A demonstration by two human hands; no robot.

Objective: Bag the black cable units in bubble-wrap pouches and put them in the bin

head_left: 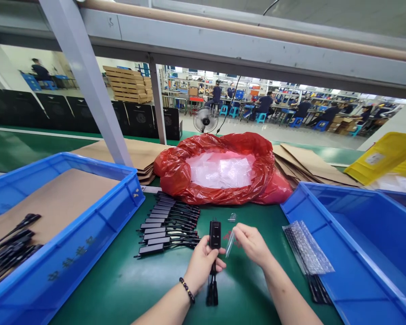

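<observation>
My left hand [199, 264], with a beaded bracelet at the wrist, grips a small black electronic box [215, 234] upright by its lower end. Short black cables with plugs [212, 291] hang below it. Just to the right, my right hand [252, 243] pinches a thin clear plastic strip [230, 244], apart from the box. Behind the hands lies a small clear piece [232, 218] with a rounded end. Small red marks or bits [227, 236], partly hidden, show on the green tabletop. To the left, several similar black boxes with cables [155, 241] lie in a row.
A red plastic bag [169, 169] of clear bubble-wrap pouches [223, 171] stands behind. Blue bins [98, 241] [362, 266] flank the work area; the left holds black cables. Bubble-wrapped black items [307, 253] lean on the right bin. Cardboard sheets [311, 164] and a yellow bin [379, 155] are behind.
</observation>
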